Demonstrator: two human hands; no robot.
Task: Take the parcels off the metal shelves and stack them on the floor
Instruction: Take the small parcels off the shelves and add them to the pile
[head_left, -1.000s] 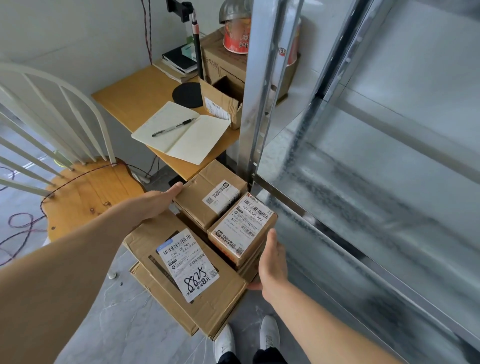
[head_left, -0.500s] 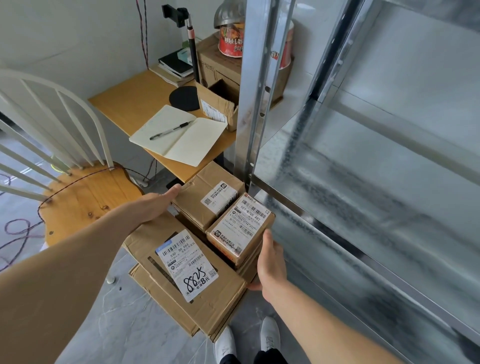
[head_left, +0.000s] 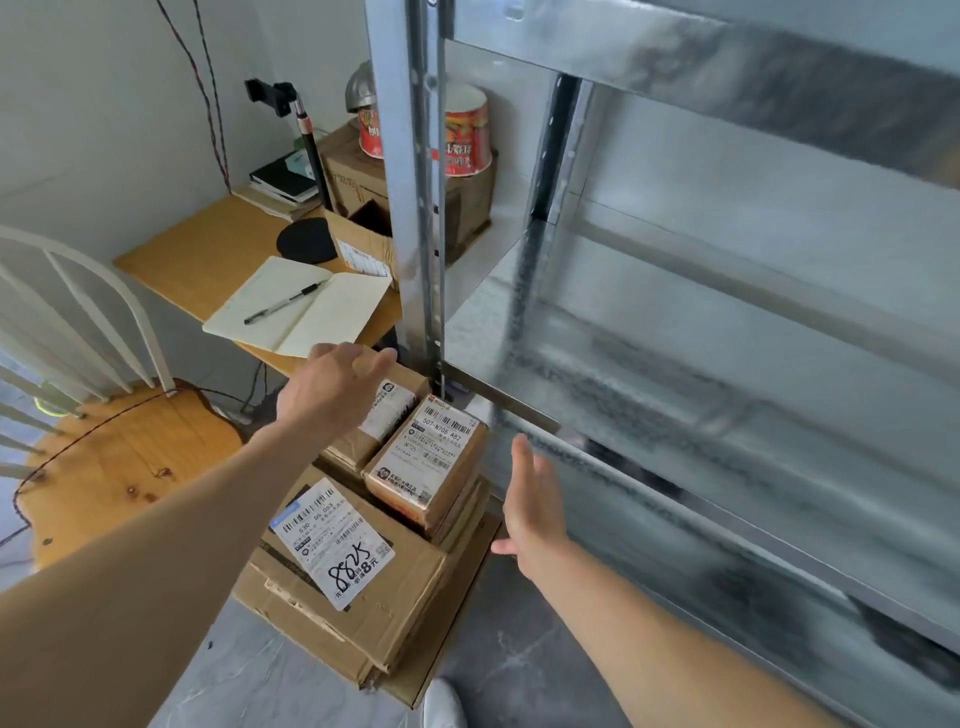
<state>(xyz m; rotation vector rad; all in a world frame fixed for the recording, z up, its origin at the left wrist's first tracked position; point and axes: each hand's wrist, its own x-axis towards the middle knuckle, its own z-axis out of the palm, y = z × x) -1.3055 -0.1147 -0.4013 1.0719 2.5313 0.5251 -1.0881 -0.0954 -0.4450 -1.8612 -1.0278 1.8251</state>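
Note:
A stack of cardboard parcels stands on the floor beside the metal shelves. The widest flat parcel carries a white label marked 8825. On it sit two small parcels: one with a 507-N705 label and a second small parcel behind it. My left hand hovers open above the rear small parcel, partly hiding it. My right hand is open, fingers spread, just right of the labelled small parcel and apart from it. The shelf levels in view hold no parcels.
A wooden desk at the left holds an open notebook with a pen, an open carton, books and a phone stand. A white-backed wooden chair stands at the left. My shoe is near the stack.
Both hands have let go of the small parcels and lifted away with fingers spread. The camera view rose, showing more of the shelf frame.

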